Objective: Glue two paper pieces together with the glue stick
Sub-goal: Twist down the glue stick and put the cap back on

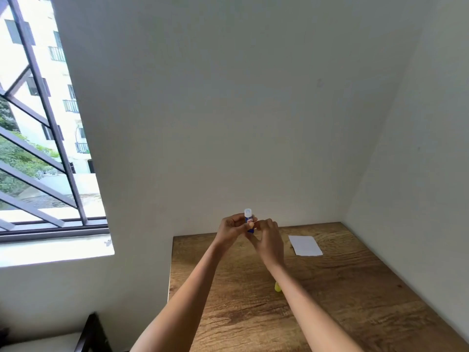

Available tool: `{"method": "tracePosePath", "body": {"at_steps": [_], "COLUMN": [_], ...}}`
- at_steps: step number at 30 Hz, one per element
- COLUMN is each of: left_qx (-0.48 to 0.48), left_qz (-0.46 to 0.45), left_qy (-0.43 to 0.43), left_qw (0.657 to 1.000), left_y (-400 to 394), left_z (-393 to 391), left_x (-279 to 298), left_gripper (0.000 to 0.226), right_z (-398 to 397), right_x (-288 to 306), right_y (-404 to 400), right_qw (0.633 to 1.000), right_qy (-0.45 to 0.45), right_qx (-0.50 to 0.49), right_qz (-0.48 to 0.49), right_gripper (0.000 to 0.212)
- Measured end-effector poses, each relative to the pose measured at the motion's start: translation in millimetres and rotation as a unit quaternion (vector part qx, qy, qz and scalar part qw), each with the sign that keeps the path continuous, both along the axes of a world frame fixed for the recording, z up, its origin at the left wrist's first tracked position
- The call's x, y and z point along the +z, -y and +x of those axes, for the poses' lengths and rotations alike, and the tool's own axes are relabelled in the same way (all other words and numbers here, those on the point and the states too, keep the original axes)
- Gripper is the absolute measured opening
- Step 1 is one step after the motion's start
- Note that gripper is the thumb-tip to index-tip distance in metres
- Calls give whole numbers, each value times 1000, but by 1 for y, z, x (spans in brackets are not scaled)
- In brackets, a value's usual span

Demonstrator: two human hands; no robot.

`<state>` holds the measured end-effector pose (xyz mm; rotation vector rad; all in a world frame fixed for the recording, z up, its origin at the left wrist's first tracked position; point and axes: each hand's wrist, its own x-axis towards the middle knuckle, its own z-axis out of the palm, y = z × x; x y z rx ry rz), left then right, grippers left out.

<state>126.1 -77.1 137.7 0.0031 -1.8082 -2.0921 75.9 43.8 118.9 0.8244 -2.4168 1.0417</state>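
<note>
A small glue stick (248,217) with a blue body and a white top stands upright in the air above the table's far edge. My left hand (231,231) grips its body from the left. My right hand (269,241) pinches its lower end from the right. A white paper piece (305,245) lies flat on the wooden table (342,295), to the right of my hands. A small yellow object (277,287) lies on the table, partly hidden behind my right forearm; it may be the cap. A second paper piece is not visible.
The table sits in a corner, with white walls behind it and to its right. A barred window (38,148) with a white sill is at the left. A dark chair frame (91,334) shows at the bottom left.
</note>
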Motion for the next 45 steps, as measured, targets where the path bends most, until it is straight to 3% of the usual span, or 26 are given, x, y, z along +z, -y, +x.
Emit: {"method": "tracePosePath", "body": {"at_steps": [6,12,15,21,23,26,30,32,35,37,41,45], "left_qx": [-7,20,6,-10,-3,39,37,32,8,8,42,37], "left_qz": [1,-11,-9,46,35,29,15,13,15,15,7,-12], "left_qy": [19,46,63,89,89,89,95,98,96,95,97,100], "left_qw": [1000,999,998,995,995,995,995,995,995,995,994,994], "left_y": [-2,-14,-19,-16,-17,-20,-28,-26,-19,-18,-29,-40], "left_z": [13,22,25,25,26,26,23,24,27,28,26,26], "left_x": [-15,-34,-41,-48,-48,-47,-44,-45,-47,-48,-48,-47], "left_gripper": [20,15,16,26,24,19,8,11,14,14,16,19], "right_z": [9,27,31,33,32,36,47,45,37,33,35,42], "right_x": [-19,-39,-48,-45,-44,-47,-49,-51,-52,-52,-57,-60], "right_y": [-9,-11,-17,-18,-19,-17,-5,-6,-15,-19,-19,-20], "right_qw": [986,1000,998,966,971,993,983,984,982,976,987,987], "right_qy": [106,-1,62,217,207,118,113,132,178,197,156,111], "right_qx": [130,-2,1,138,122,-12,-140,-104,56,91,-27,-118], "right_qz": [-5,31,30,-8,3,12,-40,-57,-38,-18,-18,-24], "right_gripper": [24,26,32,26,24,19,35,34,22,20,17,31]}}
